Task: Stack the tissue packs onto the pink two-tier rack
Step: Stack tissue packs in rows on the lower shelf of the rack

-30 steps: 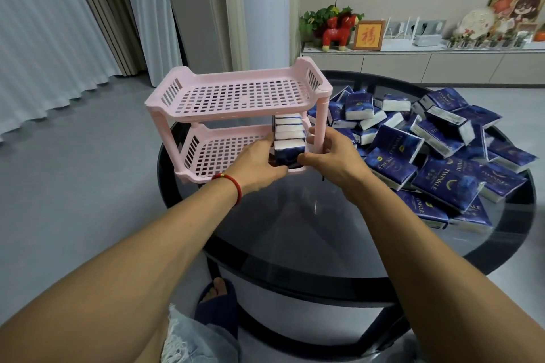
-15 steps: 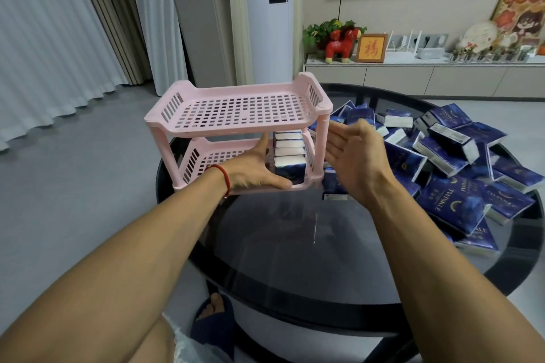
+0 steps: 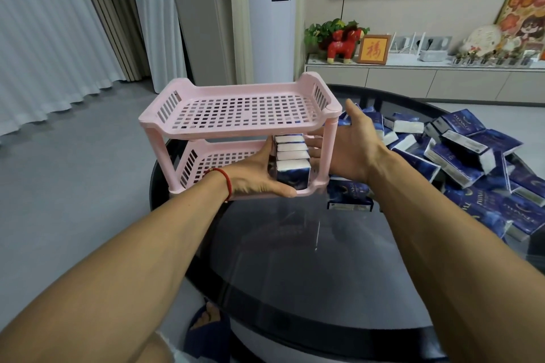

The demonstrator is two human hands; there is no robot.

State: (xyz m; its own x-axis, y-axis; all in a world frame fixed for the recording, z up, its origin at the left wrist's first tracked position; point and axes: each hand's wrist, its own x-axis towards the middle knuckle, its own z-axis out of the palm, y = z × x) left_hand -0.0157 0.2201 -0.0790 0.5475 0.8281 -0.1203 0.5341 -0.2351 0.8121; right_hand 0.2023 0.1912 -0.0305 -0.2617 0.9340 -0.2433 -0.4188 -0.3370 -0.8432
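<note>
Since half a second ago: right hand [image 3: 352,147] moved leftward against the right post of the pink rack [image 3: 239,115], fingers straight and spread, reaching past the post toward the row of tissue packs [image 3: 292,160]. Left hand [image 3: 259,175] flat against the row's left side on the lower tier, fingers extended, thumb at the near rim. Loose packs [image 3: 469,156] heaped on the glass table [image 3: 295,244], right of the rack.

Grey floor [image 3: 73,174]. White curtains [image 3: 44,38] left. Tall white unit [image 3: 277,23] by beige wall [image 3: 413,9]. Low sideboard [image 3: 413,82] carries red horse [image 3: 343,46], framed character [image 3: 374,49], plant [image 3: 320,31].
</note>
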